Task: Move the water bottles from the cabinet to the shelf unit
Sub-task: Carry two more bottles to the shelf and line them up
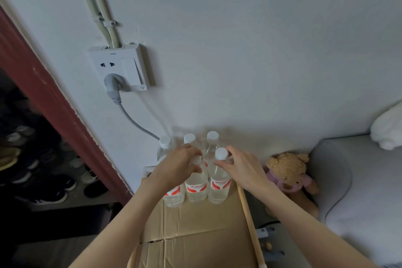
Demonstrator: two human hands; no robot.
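1. White wall backs a cardboard-topped surface.
2. Water bottles cluster upright beneath both hands.
3. Left hand and right hand each grip a bottle's shoulder, probably for lifting or settling.

Bottles under both hands: clear, white caps, white labels with red-orange swoosh pattern. Cardboard below grip: plain tan-brown. Bear just right of right hand: tan fur, lilac outfit. Sofa further right: pale grey. Wall behind: white-grey. Socket up left: white, grey plug. Frame far left: dark red.
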